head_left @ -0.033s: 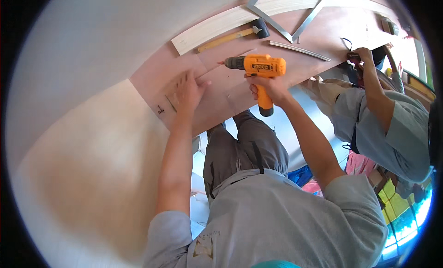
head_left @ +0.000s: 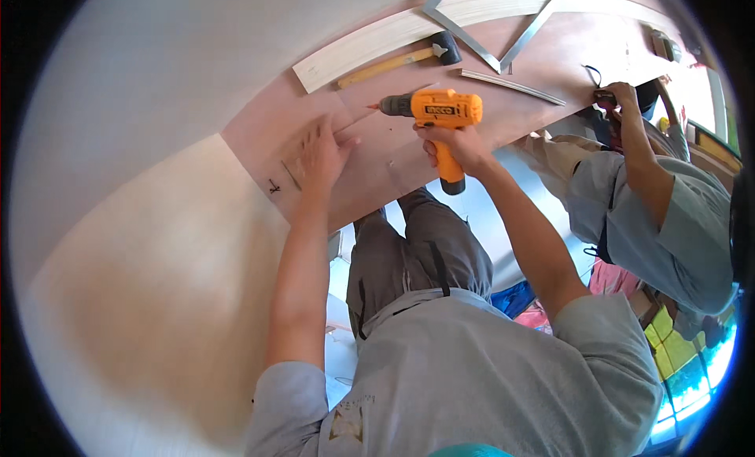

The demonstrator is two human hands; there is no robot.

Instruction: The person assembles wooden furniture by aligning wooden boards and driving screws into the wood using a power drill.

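Observation:
My right hand [head_left: 456, 148] is wrapped round the grip of an orange cordless drill [head_left: 445, 108]. The drill lies level above the pinkish board [head_left: 377, 158], its black chuck and reddish-tipped bit pointing left. My left hand [head_left: 322, 156] rests on the board left of the bit, fingers stretched out and apart, with nothing seen in it. Close to that hand are a thin, pencil-like stick [head_left: 291, 175] and a small dark mark drawn on the board. The bit's tip appears next to a line or seam in the board; whether it touches cannot be made out.
Beyond the drill lie a rubber mallet [head_left: 401, 64], a long pale plank [head_left: 377, 44], a metal square [head_left: 464, 36] and a narrow strip [head_left: 511, 87]. A pale wall [head_left: 141, 284] rises on the left. At the right, a person [head_left: 653, 197] in grey holds a dark tool [head_left: 605, 99].
The drill and my right hand have shifted slightly left and up. My left hand stays where it was.

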